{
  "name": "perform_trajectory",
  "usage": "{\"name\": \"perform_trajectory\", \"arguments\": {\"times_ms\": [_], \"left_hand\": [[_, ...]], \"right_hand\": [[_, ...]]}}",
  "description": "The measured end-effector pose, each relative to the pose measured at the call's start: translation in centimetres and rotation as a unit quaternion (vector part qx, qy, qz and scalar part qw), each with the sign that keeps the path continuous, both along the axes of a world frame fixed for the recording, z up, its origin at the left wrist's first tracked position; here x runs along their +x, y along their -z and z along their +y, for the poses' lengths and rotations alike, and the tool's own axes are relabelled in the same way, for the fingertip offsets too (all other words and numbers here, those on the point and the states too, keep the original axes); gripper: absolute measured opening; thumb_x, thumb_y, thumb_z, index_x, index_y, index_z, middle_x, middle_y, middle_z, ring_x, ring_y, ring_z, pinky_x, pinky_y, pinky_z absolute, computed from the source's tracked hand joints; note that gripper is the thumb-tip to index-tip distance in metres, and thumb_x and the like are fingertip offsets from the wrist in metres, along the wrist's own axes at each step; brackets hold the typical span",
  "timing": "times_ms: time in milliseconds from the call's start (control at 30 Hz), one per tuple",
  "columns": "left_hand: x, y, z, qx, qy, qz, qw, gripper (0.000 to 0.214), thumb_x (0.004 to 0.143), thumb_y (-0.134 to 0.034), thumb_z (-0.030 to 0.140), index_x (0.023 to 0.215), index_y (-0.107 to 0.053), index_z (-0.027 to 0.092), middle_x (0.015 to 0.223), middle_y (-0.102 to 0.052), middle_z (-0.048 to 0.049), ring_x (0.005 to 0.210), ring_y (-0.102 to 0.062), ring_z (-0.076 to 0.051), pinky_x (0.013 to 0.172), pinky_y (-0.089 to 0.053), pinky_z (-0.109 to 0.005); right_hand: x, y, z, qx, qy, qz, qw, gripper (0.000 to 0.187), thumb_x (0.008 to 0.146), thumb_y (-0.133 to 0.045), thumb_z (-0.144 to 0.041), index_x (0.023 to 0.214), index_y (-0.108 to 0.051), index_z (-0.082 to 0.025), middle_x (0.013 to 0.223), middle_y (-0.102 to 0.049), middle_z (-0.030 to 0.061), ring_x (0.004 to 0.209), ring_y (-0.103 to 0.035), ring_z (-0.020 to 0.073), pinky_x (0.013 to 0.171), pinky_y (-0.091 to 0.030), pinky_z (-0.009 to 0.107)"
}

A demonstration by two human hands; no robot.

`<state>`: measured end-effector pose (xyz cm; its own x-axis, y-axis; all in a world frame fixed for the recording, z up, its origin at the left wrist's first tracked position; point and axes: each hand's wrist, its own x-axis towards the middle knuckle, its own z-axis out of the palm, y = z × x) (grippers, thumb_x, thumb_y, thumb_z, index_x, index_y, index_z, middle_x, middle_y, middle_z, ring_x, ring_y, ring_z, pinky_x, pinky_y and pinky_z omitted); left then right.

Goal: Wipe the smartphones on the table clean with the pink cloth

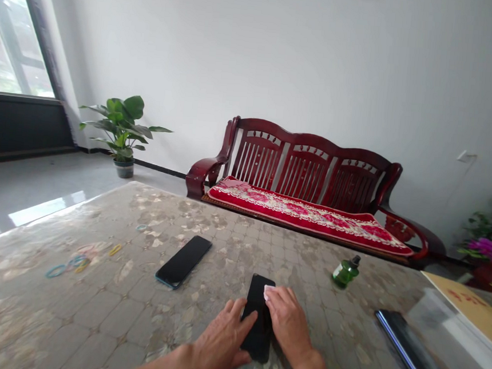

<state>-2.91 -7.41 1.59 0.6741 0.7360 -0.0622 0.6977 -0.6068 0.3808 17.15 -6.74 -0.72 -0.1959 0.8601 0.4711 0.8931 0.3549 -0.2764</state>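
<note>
A black phone point(258, 300) lies screen-up on the patterned table point(131, 312) in front of me. My left hand point(219, 343) rests on its left edge, fingers bent against the side of the phone. My right hand point(288, 320) lies over the phone's right side and presses a small white pad point(268, 292) onto the screen with its fingertips. A second black phone point(183, 260) lies to the left, apart from both hands. A third dark phone point(418, 354) lies at the right.
A small green spray bottle point(345, 272) stands right of centre. Several coloured rubber bands point(78, 261) lie at the left. A clear box and a yellow board point(468, 307) sit at the right edge. Behind the table stand a red wooden bench point(306, 184) and potted plants point(124, 131).
</note>
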Motion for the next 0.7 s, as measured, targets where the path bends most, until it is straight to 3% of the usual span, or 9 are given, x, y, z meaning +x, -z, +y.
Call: {"name": "perform_trajectory", "arguments": {"times_ms": [300,700], "left_hand": [[-1.6,1.7,0.0,0.013,0.043,-0.096,0.994,0.051,0.084,-0.069,0.028,0.132,-0.055,0.023,0.143,-0.047,-0.0105,0.128,-0.044,-0.03,0.11,-0.038,-0.042],[-2.0,1.0,0.2,-0.002,0.065,-0.128,0.99,0.038,0.087,-0.063,0.03,0.124,-0.06,0.023,0.136,-0.056,-0.0074,0.122,-0.051,-0.028,0.109,-0.04,-0.038]], "right_hand": [[-0.3,-0.5,-0.1,-0.01,0.003,-0.046,0.999,0.03,0.095,-0.043,-0.009,0.109,-0.064,-0.024,0.099,-0.065,0.0043,0.095,-0.059,0.0188,0.084,-0.05,0.032],[-1.4,-1.5,-0.6,-0.033,-0.008,-0.104,0.994,0.029,0.092,-0.045,-0.003,0.1,-0.064,-0.024,0.092,-0.063,0.0019,0.087,-0.059,0.0181,0.077,-0.047,0.028]]}}
